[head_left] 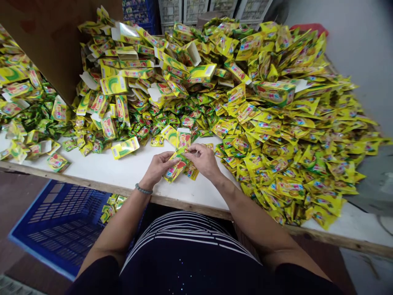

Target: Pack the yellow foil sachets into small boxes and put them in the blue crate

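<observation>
Between both hands is a yellow and green box (175, 169) with red fruit printed on it, tilted over the white table. My left hand (159, 167) pinches its left side, thumb on top. My right hand (203, 160) is closed at the upper right end of the box, its fingertips bunched there; what exactly they grip is too small to tell. Just beyond the hands lie another box (183, 137) with a pale open end and a yellow box (169, 135). A yellow sachet (191, 171) rests on the table under my right hand.
Yellow sachets (288, 164) are heaped on the right, open boxes (138, 73) at the back left. A cardboard panel (58, 37) stands at the left. Below the table edge (196, 207) sits a blue crate (61, 221) with small boxes inside. More crates (173, 12) stand behind.
</observation>
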`<state>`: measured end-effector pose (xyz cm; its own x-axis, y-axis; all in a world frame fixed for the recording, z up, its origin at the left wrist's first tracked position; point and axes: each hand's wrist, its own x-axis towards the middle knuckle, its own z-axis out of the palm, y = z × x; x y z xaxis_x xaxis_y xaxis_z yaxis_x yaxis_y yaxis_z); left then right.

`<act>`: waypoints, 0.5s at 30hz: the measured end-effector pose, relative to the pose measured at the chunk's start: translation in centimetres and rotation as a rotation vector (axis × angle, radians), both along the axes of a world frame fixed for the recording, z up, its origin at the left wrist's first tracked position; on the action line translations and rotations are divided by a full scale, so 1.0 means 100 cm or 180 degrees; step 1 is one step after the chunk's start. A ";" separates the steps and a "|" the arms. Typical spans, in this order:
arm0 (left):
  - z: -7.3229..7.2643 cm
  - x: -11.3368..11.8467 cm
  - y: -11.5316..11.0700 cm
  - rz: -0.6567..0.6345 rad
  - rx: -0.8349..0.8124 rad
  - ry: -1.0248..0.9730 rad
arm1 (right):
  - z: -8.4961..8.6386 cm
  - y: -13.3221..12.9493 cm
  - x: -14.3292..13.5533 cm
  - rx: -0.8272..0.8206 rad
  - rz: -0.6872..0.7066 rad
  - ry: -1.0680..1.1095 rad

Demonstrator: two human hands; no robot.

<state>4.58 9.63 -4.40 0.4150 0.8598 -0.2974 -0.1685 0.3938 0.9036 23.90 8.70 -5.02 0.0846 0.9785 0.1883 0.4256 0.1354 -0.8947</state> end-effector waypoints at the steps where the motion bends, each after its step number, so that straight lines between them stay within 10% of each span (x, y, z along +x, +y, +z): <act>1: 0.000 -0.001 0.000 0.0010 -0.0008 -0.0019 | 0.000 0.001 0.000 0.0026 -0.0006 -0.0058; 15: 0.000 -0.005 -0.005 0.0069 -0.0142 -0.0127 | -0.005 -0.001 -0.004 0.0078 0.0539 -0.0105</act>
<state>4.10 9.10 -4.43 0.4089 0.8549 -0.3192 -0.2129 0.4295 0.8776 23.47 8.62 -5.54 -0.0876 0.9733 0.2121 0.4239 0.2291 -0.8763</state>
